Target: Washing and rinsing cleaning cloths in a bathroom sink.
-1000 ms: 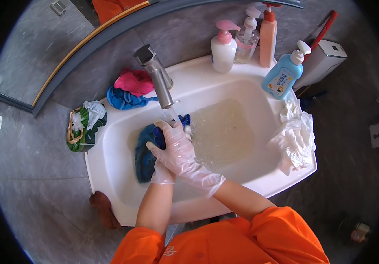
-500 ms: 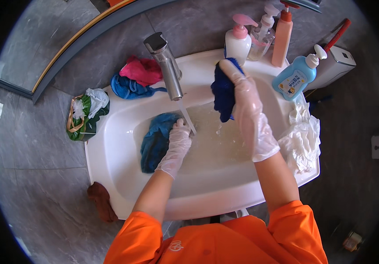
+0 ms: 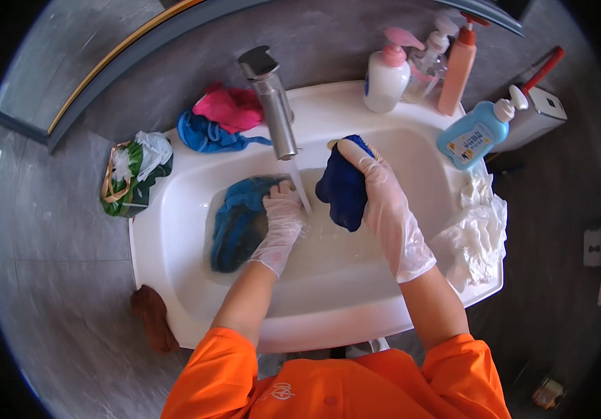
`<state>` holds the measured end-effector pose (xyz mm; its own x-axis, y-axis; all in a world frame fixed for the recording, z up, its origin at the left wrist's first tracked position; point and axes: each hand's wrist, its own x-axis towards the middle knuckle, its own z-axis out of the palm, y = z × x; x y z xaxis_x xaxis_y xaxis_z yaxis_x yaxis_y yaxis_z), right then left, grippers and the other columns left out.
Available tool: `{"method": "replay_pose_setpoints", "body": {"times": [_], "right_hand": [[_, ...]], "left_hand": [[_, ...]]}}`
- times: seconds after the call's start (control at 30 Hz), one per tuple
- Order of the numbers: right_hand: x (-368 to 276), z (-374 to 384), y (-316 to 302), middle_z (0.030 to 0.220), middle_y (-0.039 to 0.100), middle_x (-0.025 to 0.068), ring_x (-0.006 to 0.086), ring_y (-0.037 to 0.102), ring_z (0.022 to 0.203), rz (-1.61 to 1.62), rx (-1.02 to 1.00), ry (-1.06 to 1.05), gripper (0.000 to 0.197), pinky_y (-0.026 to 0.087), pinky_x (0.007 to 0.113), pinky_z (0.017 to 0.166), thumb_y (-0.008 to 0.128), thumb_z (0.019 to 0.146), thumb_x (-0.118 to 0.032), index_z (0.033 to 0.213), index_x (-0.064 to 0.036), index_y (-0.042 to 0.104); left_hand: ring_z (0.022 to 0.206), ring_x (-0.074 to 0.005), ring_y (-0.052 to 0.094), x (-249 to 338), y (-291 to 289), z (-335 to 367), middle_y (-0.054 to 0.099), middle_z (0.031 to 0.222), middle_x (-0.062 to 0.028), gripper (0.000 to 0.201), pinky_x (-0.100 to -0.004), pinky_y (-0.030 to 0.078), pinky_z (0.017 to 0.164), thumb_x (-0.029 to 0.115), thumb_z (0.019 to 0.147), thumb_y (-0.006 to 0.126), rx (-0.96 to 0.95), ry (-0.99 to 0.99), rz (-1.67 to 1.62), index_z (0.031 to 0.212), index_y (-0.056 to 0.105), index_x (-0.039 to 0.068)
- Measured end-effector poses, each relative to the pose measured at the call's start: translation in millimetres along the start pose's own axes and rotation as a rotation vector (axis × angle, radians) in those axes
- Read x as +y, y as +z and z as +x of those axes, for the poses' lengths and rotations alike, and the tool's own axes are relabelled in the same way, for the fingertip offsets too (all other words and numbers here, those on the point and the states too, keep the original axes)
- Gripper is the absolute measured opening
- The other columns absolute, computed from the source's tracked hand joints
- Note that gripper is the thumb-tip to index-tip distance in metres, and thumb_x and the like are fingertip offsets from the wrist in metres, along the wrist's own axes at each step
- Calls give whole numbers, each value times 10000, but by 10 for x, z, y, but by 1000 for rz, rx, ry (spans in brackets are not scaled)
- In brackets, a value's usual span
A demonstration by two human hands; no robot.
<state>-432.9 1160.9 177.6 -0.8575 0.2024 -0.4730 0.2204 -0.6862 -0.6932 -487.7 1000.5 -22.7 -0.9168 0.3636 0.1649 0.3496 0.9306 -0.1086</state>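
My right hand (image 3: 385, 202), in a clear plastic glove, grips a bunched dark blue cloth (image 3: 343, 185) above the water on the right of the faucet. A pale yellow bit shows at the cloth's top, too small to make out. My left hand (image 3: 283, 213), gloved likewise, is down in the basin with its fingers curled at the edge of a teal blue cloth (image 3: 234, 223). That cloth lies partly under cloudy water. From the metal faucet (image 3: 272, 112) a stream runs down just beside my left hand. The white sink (image 3: 188, 293) surrounds both hands.
A pink cloth (image 3: 229, 108) and a blue cloth (image 3: 206, 134) lie behind the basin. Pump bottles, including a white one (image 3: 385, 84) and a light blue one (image 3: 473, 136), stand back right. Crumpled white plastic (image 3: 478, 234) covers the right rim. A brown cloth (image 3: 154, 318) hangs front left.
My right hand has come down and slightly left with the dark blue cloth, nearer the stream. My left hand stays at the teal cloth, which has spread a little to the left.
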Motion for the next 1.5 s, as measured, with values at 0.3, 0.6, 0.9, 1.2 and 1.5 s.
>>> {"method": "replay_pose_setpoints", "body": {"times": [0.3,0.6,0.9,1.2,1.5], "right_hand": [[409,103,275,728,582,27,126,562,580,-78,-46,29,245,476,246,507,675,797,-217,958,-46,607],[759,329,482,778,591,41,152,582,639,226,-240,235,326,518,263,585,561,868,-291,1060,-28,570],[1101,187,322,837,614,136,289,605,767,-899,-77,-497,381,472,381,715,630,786,-373,973,-45,579],[883,828,-86,953,609,198,351,593,881,-553,127,-412,401,459,407,808,621,770,-361,999,-32,601],[936,631,185,792,630,113,238,618,697,-540,-45,-322,324,500,341,646,570,863,-315,973,-12,598]], "left_hand": [[1027,-212,457,116,-266,48,489,1065,-31,211,-447,356,794,318,766,565,-180,-172,-249,926,643,205],[1071,-280,532,-636,298,-196,537,1210,-82,451,-433,451,832,476,880,467,-254,-306,-1659,1101,558,93],[977,-171,509,-152,-441,-253,531,1033,-31,585,-366,429,862,555,900,380,-613,-26,-2934,1236,463,83],[919,-207,594,244,-928,200,596,1000,-65,303,-351,488,836,313,920,434,-553,-877,-2699,1088,532,81],[909,-168,585,59,-924,-34,606,974,-26,292,-309,478,835,352,909,488,-423,-1113,-2452,1071,558,120]]}}
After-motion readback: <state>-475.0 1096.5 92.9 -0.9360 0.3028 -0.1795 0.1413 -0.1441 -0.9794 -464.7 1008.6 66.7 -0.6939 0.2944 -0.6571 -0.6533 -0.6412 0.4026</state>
